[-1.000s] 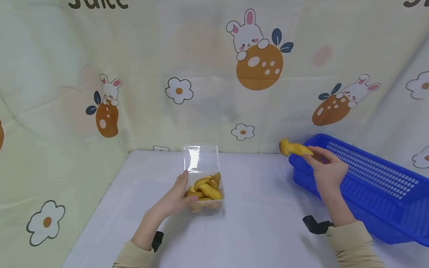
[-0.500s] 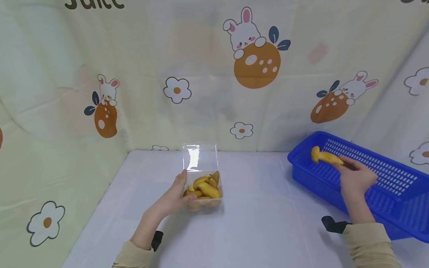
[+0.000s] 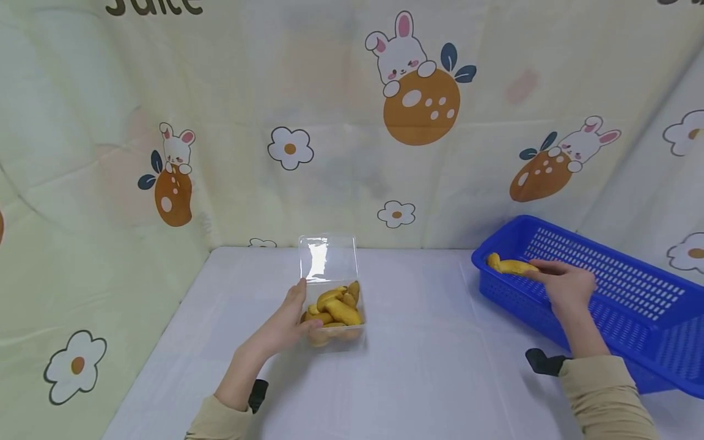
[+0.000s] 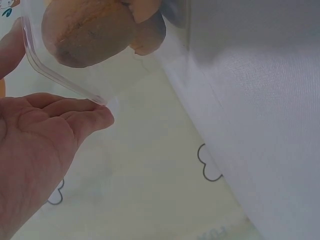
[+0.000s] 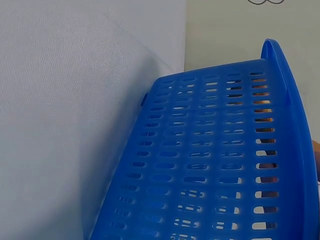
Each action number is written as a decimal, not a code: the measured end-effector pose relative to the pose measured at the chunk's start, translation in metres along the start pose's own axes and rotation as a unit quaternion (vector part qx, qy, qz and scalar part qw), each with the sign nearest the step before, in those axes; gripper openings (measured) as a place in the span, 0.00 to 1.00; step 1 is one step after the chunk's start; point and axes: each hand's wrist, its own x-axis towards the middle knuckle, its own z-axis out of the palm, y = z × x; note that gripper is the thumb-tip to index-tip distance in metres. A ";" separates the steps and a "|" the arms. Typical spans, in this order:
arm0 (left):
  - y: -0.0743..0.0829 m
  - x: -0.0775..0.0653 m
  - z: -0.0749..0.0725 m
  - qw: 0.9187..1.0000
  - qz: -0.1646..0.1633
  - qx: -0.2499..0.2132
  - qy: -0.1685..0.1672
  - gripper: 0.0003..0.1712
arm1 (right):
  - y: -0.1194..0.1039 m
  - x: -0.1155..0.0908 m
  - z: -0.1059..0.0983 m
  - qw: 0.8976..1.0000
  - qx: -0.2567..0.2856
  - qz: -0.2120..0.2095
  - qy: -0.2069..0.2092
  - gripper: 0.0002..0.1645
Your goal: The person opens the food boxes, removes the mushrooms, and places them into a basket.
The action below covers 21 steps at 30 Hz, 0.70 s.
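Between thumb and fingers my right hand (image 3: 569,286) pinches the stem end of a yellow mushroom (image 3: 514,267) in the head view. The mushroom lies sideways, cap pointing left, within the near left end of the blue basket (image 3: 583,318). A clear plastic box (image 3: 359,335) with its lid raised stands on the table, filled with several yellow-brown mushrooms (image 3: 342,310). My left hand (image 3: 280,321) holds that box at its left side, thumb by the front corner. In the left wrist view, fingertips (image 4: 102,117) touch the box's rim.
The basket's slotted wall (image 5: 200,145) fills much of the right wrist view and hides most of the right hand. A white cloth (image 3: 423,366) covers the table. Behind it hangs a printed curtain (image 3: 341,183).
My right hand swung right over the basket with the mushroom, then moved back left and lowered it into the basket's left end. The left hand stayed at the box.
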 end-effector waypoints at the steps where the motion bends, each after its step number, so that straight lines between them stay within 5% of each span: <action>1: 0.000 0.000 0.000 1.000 0.000 0.000 0.001 0.50 | 0.000 0.000 0.000 1.000 -0.005 -0.004 -0.002 0.30; 13: 0.000 -0.002 0.001 1.000 0.004 -0.005 0.005 0.50 | 0.003 -0.001 -0.004 0.999 -0.002 -0.049 -0.019 0.27; 21: 0.001 -0.003 0.003 1.000 0.001 0.000 0.005 0.50 | -0.004 -0.015 0.001 0.988 0.042 -0.145 -0.041 0.26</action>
